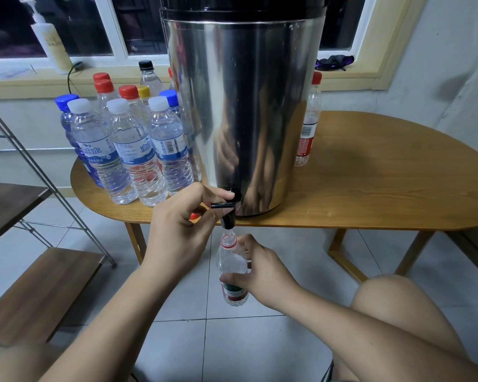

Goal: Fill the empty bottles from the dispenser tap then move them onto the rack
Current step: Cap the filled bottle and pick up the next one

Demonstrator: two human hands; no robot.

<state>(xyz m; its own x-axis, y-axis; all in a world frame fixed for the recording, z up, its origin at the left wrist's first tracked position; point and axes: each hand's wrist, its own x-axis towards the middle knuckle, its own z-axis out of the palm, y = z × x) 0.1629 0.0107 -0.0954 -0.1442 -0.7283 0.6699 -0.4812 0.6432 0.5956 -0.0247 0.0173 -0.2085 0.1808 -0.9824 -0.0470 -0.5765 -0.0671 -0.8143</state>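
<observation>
Holding a clear bottle [231, 261] upright below the table edge, the right hand [264, 274] has its fingers and thumb curled around the bottle's middle. The bottle has no cap, and its open mouth is just under the black spout of the tap [228, 215]. It has a red ring at the neck and a red and green label lower down. How much water is inside, I cannot tell.

The left hand [177, 230] is at the tap, with its fingers curled around the black lever. Something small and red shows under these fingers; I cannot tell what it is.

The tap is at the bottom of a big steel dispenser [243, 106], which stands on the wooden table [370, 188] close to its near edge. On the left of the dispenser stands a group of bottles [127, 139] with white, blue, red, yellow and black caps. On the right, partly behind the dispenser, stands a red-capped bottle [309, 119].

The rack [25, 271], with wooden shelves and a metal frame, is at the far left of the scene, on the tiled floor. A pump bottle [50, 42] stands on the windowsill behind.
</observation>
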